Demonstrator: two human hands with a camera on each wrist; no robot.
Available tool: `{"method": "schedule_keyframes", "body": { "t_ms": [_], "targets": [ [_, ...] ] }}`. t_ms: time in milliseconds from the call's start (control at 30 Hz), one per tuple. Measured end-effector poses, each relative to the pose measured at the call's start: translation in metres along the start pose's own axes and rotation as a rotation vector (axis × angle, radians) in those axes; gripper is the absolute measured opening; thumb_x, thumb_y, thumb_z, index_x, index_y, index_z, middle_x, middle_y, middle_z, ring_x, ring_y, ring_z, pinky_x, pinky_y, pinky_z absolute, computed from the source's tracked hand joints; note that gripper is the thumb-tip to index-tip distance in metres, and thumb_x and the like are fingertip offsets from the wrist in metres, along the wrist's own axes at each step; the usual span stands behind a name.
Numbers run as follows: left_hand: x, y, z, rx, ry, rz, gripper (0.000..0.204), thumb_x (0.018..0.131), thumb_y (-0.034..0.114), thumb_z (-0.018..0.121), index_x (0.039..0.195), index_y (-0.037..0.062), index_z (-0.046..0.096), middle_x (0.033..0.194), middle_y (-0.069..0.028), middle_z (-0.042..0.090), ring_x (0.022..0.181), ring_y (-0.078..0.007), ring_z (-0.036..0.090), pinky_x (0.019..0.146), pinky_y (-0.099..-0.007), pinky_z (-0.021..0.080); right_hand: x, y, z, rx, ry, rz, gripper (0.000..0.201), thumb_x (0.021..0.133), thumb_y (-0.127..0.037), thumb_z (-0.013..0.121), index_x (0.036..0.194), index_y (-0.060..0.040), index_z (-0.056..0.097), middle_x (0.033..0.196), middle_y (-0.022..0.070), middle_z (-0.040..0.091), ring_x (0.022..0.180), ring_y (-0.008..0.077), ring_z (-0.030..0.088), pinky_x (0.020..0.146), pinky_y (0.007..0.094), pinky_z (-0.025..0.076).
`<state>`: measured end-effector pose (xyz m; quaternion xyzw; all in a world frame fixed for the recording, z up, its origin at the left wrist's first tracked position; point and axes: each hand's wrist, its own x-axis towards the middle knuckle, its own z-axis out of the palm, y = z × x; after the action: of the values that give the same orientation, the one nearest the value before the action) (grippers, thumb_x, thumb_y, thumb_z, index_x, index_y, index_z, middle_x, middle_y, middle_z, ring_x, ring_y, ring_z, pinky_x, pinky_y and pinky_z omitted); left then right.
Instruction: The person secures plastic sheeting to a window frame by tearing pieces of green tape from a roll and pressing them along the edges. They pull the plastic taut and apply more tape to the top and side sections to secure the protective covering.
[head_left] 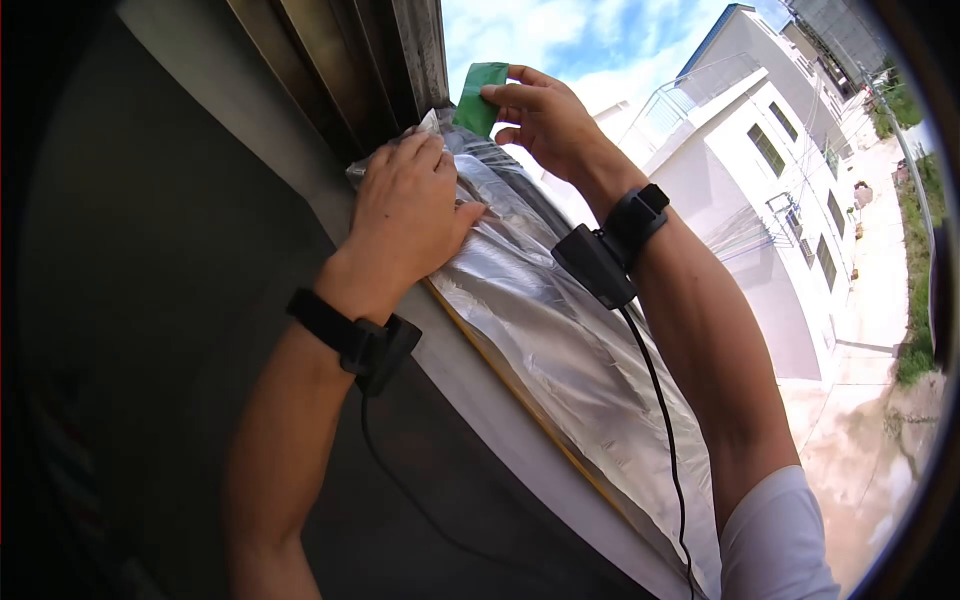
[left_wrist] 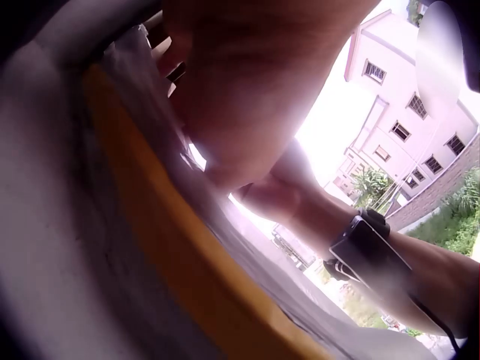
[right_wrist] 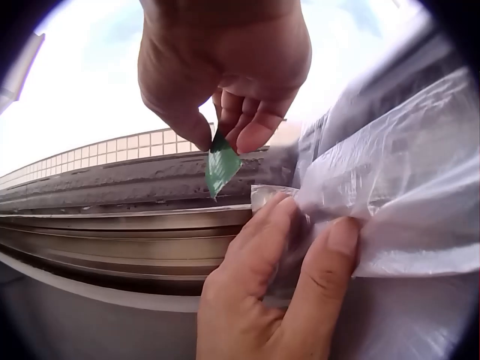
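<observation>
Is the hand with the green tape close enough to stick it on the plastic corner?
Probably yes. The right hand pinches the green tape just above the plastic sheet corner that the left hand presses down. Nothing sits between them.

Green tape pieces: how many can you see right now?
1. The green tape is pinched in the right hand, above the plastic sheet that the left hand presses down. More may be hidden.

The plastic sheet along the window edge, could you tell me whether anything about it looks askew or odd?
The plastic sheet is wrinkled and bunched at its top corner, where the left hand presses it down. The right hand pinches a green strip, not yet stuck down.
</observation>
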<state>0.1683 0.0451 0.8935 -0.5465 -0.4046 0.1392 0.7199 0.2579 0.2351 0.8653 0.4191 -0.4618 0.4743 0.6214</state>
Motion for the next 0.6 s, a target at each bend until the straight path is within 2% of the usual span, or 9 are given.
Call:
{"method": "schedule_keyframes", "body": {
  "t_ms": [33,167,267,333,467,533,600],
  "targets": [
    [0.0,0.001,-0.002,0.035,0.001,-0.01,0.059,0.089,0.035,0.07,0.128,-0.0075,0.058,0.134,-0.0205,0.058,0.133,-0.0339,0.048,0.112,-0.045,0.036,0.002,0.003,0.001,0.016,-0.009,0.008,0.034,0.093,-0.015,0.068,0.121,-0.0021,0.055,0.098,0.0057,0.068,0.083,0.0108,0.066,0.064,0.0241,0.056],
    [-0.001,-0.003,-0.001,0.018,0.029,-0.026,0.058,0.088,0.036,0.069,0.126,-0.0073,0.06,0.132,-0.0195,0.06,0.13,-0.0331,0.049,0.108,-0.0439,0.039,0.013,0.01,0.008,0.045,-0.079,0.031,0.037,0.092,-0.013,0.069,0.124,-0.0008,0.054,0.099,0.0076,0.068,0.081,0.0116,0.066,0.062,0.024,0.057],
    [0.004,0.002,-0.022,-0.045,-0.021,-0.003,0.059,0.087,0.037,0.066,0.126,-0.0066,0.061,0.131,-0.0187,0.061,0.128,-0.0324,0.05,0.107,-0.0437,0.039,0.01,0.0,0.014,-0.033,-0.038,0.049,0.039,0.092,-0.012,0.069,0.126,0.0003,0.054,0.098,0.0091,0.067,0.08,0.0121,0.064,0.06,0.024,0.057],
    [0.009,0.006,-0.03,-0.013,-0.163,-0.064,0.06,0.086,0.038,0.063,0.127,-0.0058,0.06,0.131,-0.0181,0.061,0.127,-0.0317,0.05,0.105,-0.0436,0.04,0.01,-0.002,0.014,-0.133,-0.005,0.073,0.04,0.091,-0.01,0.07,0.126,0.0006,0.054,0.098,0.0093,0.066,0.08,0.0125,0.063,0.059,0.0233,0.056],
    [0.01,0.001,-0.028,-0.027,-0.218,-0.084,0.062,0.086,0.038,0.063,0.129,-0.0057,0.059,0.134,-0.0185,0.06,0.129,-0.0321,0.049,0.106,-0.0433,0.039,0.015,0.004,0.01,-0.13,-0.013,0.094,0.035,0.091,-0.011,0.07,0.121,-0.0003,0.056,0.098,0.0079,0.066,0.081,0.0123,0.062,0.061,0.0232,0.054],
    [0.007,-0.005,-0.013,-0.02,-0.048,-0.036,0.063,0.086,0.038,0.062,0.13,-0.0061,0.058,0.138,-0.0189,0.057,0.131,-0.032,0.047,0.108,-0.043,0.038,0.017,0.004,-0.003,0.113,0.045,-0.017,0.031,0.091,-0.013,0.07,0.116,-0.0018,0.057,0.1,0.0074,0.066,0.082,0.0124,0.062,0.064,0.0234,0.052],
    [0.011,0.001,-0.022,-0.03,-0.117,-0.071,0.064,0.085,0.038,0.062,0.131,-0.0063,0.058,0.14,-0.019,0.056,0.132,-0.0318,0.046,0.109,-0.043,0.038,0.009,-0.006,-0.012,0.173,0.104,-0.069,0.037,0.089,-0.017,0.071,0.119,-0.0042,0.054,0.104,0.0072,0.066,0.086,0.0124,0.062,0.066,0.0235,0.05]
  ]
}}
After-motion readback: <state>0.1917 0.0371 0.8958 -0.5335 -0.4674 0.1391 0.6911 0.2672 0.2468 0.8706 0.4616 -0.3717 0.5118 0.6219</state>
